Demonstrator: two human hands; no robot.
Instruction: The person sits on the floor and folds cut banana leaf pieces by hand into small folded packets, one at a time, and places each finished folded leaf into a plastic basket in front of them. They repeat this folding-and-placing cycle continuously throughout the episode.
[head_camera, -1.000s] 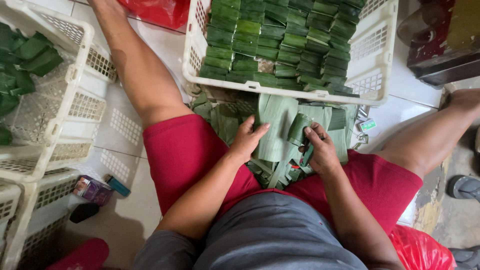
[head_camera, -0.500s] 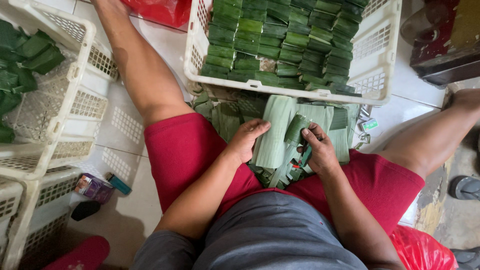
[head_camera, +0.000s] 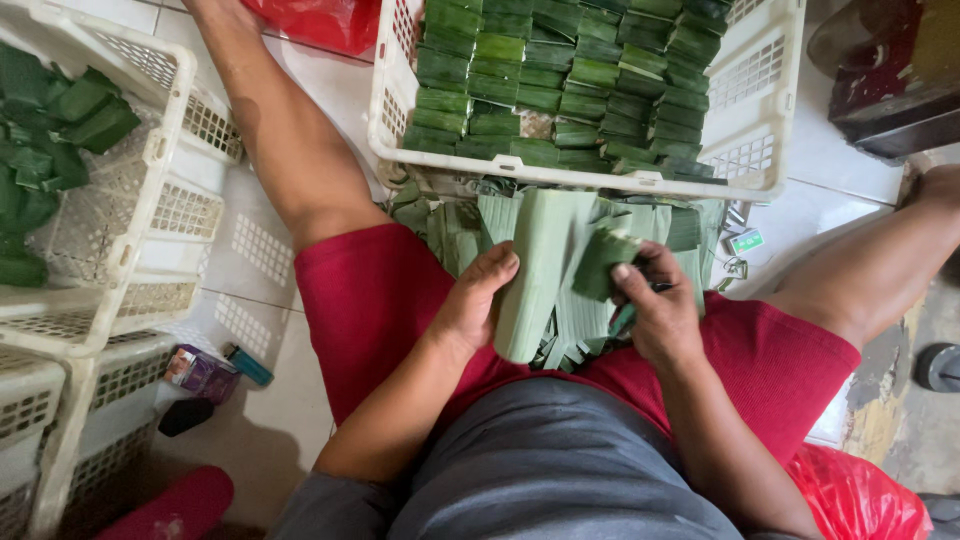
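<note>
I sit on the floor with legs spread, in red shorts. My left hand (head_camera: 478, 300) rests on a pale green banana leaf strip (head_camera: 538, 270) lying on a pile of cut leaves (head_camera: 450, 235) between my thighs. My right hand (head_camera: 655, 305) grips a small folded dark green leaf parcel (head_camera: 603, 262) just above the strip. A thin tool shows under my right fingers, too hidden to tell what it is. Straight ahead stands a white plastic crate (head_camera: 590, 180) packed with rows of folded leaf parcels (head_camera: 560, 85).
White crates (head_camera: 150, 230) stand stacked at the left, the top one holding green leaf parcels (head_camera: 45, 150). A small purple box (head_camera: 195, 368), a teal lighter (head_camera: 246, 364) and a black object (head_camera: 186, 415) lie on the tiled floor. Red plastic bags (head_camera: 860, 495) lie at lower right and top centre.
My right hand has lifted the folded parcel a little higher over the leaf strip. My left hand has shifted slightly along the strip's left edge.
</note>
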